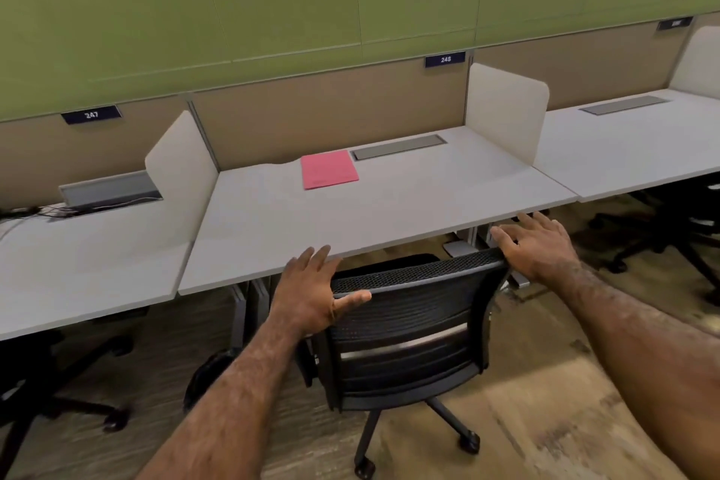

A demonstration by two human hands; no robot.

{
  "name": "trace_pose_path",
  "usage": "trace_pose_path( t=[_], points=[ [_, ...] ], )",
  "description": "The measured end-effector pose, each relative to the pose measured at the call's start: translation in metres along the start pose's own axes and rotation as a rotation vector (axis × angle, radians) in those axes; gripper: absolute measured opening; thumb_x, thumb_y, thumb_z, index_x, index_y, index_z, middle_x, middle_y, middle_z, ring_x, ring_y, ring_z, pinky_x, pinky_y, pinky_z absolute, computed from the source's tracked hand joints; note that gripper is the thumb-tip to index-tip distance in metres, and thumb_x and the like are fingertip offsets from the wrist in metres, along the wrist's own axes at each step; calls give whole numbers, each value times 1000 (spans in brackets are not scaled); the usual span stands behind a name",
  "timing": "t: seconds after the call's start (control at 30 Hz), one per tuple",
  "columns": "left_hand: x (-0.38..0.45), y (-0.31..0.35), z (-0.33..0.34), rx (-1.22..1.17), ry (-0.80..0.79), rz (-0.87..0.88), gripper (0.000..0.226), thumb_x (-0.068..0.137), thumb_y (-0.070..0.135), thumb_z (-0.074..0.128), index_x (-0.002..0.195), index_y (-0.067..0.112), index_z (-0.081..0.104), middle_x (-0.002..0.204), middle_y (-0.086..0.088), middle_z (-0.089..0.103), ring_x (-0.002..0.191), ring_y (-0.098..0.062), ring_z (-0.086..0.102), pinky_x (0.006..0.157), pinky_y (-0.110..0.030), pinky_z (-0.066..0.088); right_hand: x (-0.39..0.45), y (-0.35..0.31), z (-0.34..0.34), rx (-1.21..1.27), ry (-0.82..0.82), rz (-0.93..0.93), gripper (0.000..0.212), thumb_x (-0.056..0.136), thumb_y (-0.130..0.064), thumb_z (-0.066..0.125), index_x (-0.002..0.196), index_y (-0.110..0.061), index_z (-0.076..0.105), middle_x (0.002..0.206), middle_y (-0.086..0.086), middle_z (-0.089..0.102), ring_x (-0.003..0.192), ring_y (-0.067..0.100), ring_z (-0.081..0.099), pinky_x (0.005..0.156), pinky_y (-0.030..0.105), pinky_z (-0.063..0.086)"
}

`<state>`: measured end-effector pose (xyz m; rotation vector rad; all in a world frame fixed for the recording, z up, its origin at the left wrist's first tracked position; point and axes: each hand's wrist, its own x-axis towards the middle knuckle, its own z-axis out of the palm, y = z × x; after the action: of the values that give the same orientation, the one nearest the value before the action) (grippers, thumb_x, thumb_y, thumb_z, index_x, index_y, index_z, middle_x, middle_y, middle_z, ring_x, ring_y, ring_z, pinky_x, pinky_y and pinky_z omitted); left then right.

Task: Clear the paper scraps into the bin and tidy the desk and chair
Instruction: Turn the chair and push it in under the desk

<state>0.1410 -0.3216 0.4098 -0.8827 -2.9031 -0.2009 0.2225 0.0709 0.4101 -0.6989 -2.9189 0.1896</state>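
- Chair (409,327): black mesh office chair, its seat tucked under the front edge of the table (389,207) and its backrest just short of that edge; judged to be at or near its tidy position.
- Left hand (311,292): rests on the left top corner of the backrest, fingers (311,259) spread and extended forward, thumb lying along the top rail; flat on the frame, not curled around it.
- Right hand (537,242): laid over the right top corner of the backrest, fingers (506,234) apart and reaching toward the table edge; likewise not clamped.
- Table surface: no paper scraps visible, which suggests the clearing step is done; no bin is in view, so this cannot be confirmed.
- Pink folder (329,169): lies flat and square near the back of the table, just beside the grey cable hatch (399,147).
- Remaining work, as a judgement: at most a final push of the chair, then release.
- Surroundings: divider panels flank the bay, labelled 248 (445,59); the neighbouring bay reads 247 (91,115).
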Motion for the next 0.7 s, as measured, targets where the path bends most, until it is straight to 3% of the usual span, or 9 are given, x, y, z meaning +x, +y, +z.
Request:
trace_pose_path(
  t=[0.3, 0.43, 0.57, 0.7],
  points=[
    [50, -50, -1, 89, 86, 3, 99, 72, 90, 4, 148, 30, 24, 161, 3, 10, 147, -22, 2, 118, -48, 9, 46, -45, 11, -108, -49, -70, 64, 90, -57, 7, 144, -35, 33, 157, 3, 29, 145, 31, 19, 116, 54, 16],
    [73, -69, 1, 134, 86, -28, 101, 71, 90, 2, 149, 29, 23, 161, 1, 10, 147, -24, 3, 117, -49, 10, 75, -67, 14, -84, -127, -14, 67, 91, -59, 9, 146, -30, 36, 158, -1, 27, 146, 27, 17, 118, 51, 8],
    [96, -89, 7, 125, 52, -71, 102, 70, 91, 4, 150, 30, 19, 161, 1, 8, 147, -23, 2, 118, -49, 9, 104, -84, 21, -163, -168, -101, 67, 92, -56, 9, 145, -27, 36, 157, 2, 30, 145, 29, 18, 117, 54, 10],
    [113, -105, 12, 85, 43, -87, 99, 72, 90, 13, 150, 29, 21, 161, 0, 11, 147, -23, 4, 117, -48, 11, 128, -98, 29, -46, -140, -70, 74, 86, -61, 11, 144, -25, 41, 154, -4, 35, 145, 24, 20, 118, 51, 9]
  ],
)
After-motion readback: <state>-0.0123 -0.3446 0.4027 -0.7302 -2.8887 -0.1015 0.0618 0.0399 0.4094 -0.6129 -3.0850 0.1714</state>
